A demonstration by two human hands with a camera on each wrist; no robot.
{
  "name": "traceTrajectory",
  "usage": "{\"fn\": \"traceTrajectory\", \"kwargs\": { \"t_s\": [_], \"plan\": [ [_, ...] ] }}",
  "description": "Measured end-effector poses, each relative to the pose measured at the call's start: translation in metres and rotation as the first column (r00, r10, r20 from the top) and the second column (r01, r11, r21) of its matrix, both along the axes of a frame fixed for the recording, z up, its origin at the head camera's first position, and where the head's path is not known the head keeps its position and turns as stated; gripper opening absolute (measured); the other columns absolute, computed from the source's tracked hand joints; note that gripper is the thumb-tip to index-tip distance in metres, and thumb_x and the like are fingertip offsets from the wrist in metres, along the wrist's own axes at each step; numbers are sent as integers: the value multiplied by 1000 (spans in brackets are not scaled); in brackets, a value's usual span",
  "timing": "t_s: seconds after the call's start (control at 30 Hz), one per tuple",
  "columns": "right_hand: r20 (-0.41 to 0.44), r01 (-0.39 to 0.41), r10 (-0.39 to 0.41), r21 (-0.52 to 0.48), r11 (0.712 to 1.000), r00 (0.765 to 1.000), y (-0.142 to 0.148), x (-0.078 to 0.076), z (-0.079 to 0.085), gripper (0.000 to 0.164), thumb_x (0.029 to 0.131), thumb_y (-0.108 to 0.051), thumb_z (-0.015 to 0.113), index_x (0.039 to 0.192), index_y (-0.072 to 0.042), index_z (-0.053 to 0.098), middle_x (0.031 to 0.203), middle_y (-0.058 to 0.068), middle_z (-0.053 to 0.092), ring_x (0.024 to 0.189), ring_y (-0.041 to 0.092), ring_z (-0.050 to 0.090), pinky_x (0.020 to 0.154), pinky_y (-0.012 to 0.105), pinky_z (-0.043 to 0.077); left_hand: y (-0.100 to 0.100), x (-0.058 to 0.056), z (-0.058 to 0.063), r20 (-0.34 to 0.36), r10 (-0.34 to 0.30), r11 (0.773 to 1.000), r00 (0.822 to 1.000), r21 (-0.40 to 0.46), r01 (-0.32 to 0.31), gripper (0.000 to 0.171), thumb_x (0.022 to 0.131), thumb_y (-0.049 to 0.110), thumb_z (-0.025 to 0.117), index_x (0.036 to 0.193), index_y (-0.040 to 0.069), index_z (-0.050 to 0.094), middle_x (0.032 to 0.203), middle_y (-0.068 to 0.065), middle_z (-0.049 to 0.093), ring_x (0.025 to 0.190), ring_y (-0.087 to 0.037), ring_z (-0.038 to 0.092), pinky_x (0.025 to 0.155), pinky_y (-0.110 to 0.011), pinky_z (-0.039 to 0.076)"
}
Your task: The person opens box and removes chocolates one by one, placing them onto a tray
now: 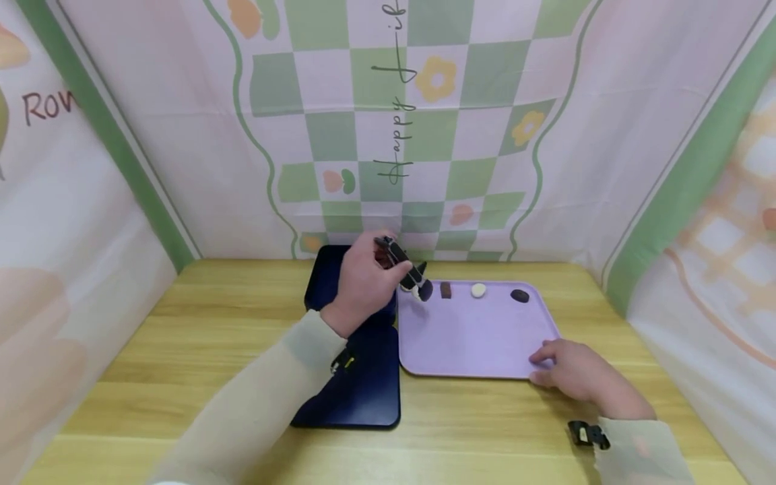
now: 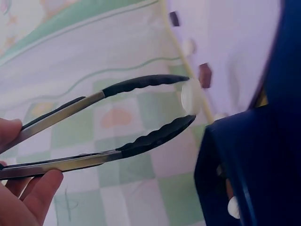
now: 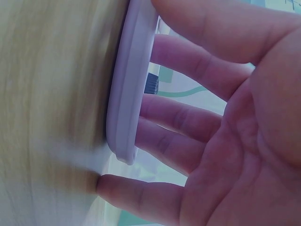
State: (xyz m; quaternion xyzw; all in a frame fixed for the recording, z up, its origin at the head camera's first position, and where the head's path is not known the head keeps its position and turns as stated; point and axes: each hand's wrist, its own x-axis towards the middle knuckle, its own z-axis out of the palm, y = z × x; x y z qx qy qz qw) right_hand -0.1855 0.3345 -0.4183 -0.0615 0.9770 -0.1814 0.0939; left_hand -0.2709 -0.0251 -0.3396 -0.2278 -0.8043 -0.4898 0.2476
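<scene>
My left hand grips black-and-metal tongs. A white rounded piece sits between the ridged black tips, above the back left part of a lilac tray. Along the tray's back lie a brown block, another white rounded piece and a dark oval piece. By the front right corner, my right hand touches the tray's rim with its fingers extended. An opened navy case lies left of the tray, its back half partly hidden by my left hand.
Inside the navy case's back half, the left wrist view shows a white piece and something brown beside it. A printed cloth hangs behind the wooden table, with more cloth at both sides.
</scene>
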Motion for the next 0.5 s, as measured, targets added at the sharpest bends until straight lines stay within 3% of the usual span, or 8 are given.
{"fn": "traceTrajectory", "kwargs": {
  "t_s": [0.17, 0.37, 0.5],
  "plan": [
    [-11, -7, 7, -1, 1000, 1000, -1, 0, 0, 34, 84, -26, 79, 109, -3, 74, 134, 38, 48, 122, 60, 42, 100, 69, 31, 8, 4, -11, -66, 18, 988, 998, -150, -28, 41, 82, 16, 84, 116, 4, 65, 92, -6, 56, 74, -18, 53, 65, -31, 47],
    [-6, -12, 12, -1, 1000, 1000, 0, -1, -1, 35, 84, -27, 79, 109, -3, 74, 133, 38, 48, 122, 60, 42, 100, 69, 31, 10, 5, -19, -69, 34, 978, 997, -204, -47, 40, 82, 16, 84, 115, 5, 65, 91, -5, 55, 71, -15, 50, 61, -29, 46],
    [-7, -14, 14, 11, 1000, 1000, 1, -2, -3, 34, 84, -27, 79, 108, -3, 74, 133, 38, 49, 122, 60, 43, 100, 69, 32, 11, 6, -21, -66, 28, 973, 997, -225, -42, 41, 82, 20, 84, 116, 6, 64, 92, -5, 55, 72, -14, 49, 67, -34, 44]
  ]
}}
